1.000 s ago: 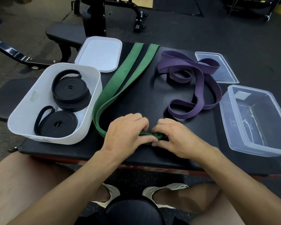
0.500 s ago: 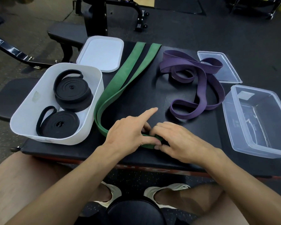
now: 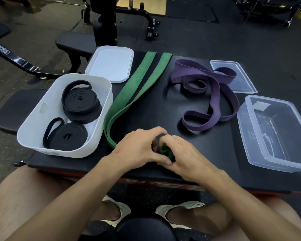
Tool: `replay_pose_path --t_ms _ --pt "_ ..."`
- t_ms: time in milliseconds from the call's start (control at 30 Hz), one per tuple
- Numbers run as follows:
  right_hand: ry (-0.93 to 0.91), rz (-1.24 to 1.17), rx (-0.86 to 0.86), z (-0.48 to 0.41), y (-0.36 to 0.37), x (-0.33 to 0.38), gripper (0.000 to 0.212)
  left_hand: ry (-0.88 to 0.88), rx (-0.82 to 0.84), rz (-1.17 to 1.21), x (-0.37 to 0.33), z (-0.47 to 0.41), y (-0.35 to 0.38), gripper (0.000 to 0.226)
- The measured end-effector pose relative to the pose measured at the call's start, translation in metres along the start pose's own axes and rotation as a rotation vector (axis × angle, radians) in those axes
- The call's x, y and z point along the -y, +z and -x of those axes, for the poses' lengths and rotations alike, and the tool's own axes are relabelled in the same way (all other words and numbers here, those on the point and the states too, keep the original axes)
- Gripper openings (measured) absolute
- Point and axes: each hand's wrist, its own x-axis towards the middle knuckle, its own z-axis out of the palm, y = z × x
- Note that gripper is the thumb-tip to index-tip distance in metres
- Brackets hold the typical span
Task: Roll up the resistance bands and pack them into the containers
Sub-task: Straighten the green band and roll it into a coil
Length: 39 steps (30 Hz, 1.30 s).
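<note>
A long green resistance band [image 3: 137, 87] runs from the far edge of the black table [image 3: 163, 115] down toward me. Its near end is curled into a small tight roll [image 3: 164, 151]. My left hand [image 3: 137, 148] and my right hand [image 3: 182, 155] both pinch that roll, fingers curled round it, near the table's front edge. A purple band [image 3: 214, 94] lies loose and tangled at the right. Two rolled black bands [image 3: 81, 105] [image 3: 68, 137] sit in the white container [image 3: 33, 129] at the left.
A white lid [image 3: 109, 65] lies behind the white container. A clear plastic container [image 3: 276, 131] stands at the right with its clear lid [image 3: 240, 79] behind it, partly under the purple band. Gym bench frames stand on the floor beyond the table.
My left index finger, stretched out half a second ago, has curled back in. Both hands have closed tighter round the green band's end, which now stands as a small roll.
</note>
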Motion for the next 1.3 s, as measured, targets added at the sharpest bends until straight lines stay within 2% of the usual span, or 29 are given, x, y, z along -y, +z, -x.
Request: replay_pose_path --t_ms 100,200,367,533,667,733,833,1033,1167,1300 --pt "-0.015 0.004 -0.040 0.003 0.005 -0.001 0.040 0.050 -0.011 0.005 0.002 0.000 0.002 0.048" --pt "0.001 -0.025 -0.053 0.001 0.001 -0.004 0.042 0.079 -0.040 -0.044 0.007 -0.001 0.005 0.044" --pt "0.062 -0.082 -0.073 0.002 0.002 -0.005 0.043 0.146 0.023 -0.191 0.002 0.003 -0.001 0.033" --pt "0.181 -0.156 -0.096 0.010 0.005 -0.002 0.047 0.183 0.063 -0.242 -0.003 0.004 -0.004 0.029" --pt "0.322 -0.390 -0.179 0.026 0.010 -0.002 0.054 0.225 0.078 -0.359 -0.006 0.008 -0.002 0.031" --pt "0.355 -0.461 -0.240 0.027 0.014 -0.003 0.049 0.244 0.074 -0.380 -0.007 0.011 0.000 0.029" --pt "0.324 -0.347 -0.286 0.025 0.018 -0.003 0.038 0.255 0.040 -0.349 -0.004 0.015 0.002 0.025" --pt "0.077 -0.055 -0.333 0.026 0.026 -0.009 0.026 0.354 -0.045 -0.374 0.002 0.017 0.009 0.028" --pt "0.002 0.006 -0.309 0.025 0.025 -0.012 0.026 0.409 -0.071 -0.406 0.006 0.012 0.010 0.029" --pt "0.088 -0.092 -0.324 0.027 0.027 -0.011 0.028 0.398 -0.080 -0.360 0.011 0.008 0.012 0.031"
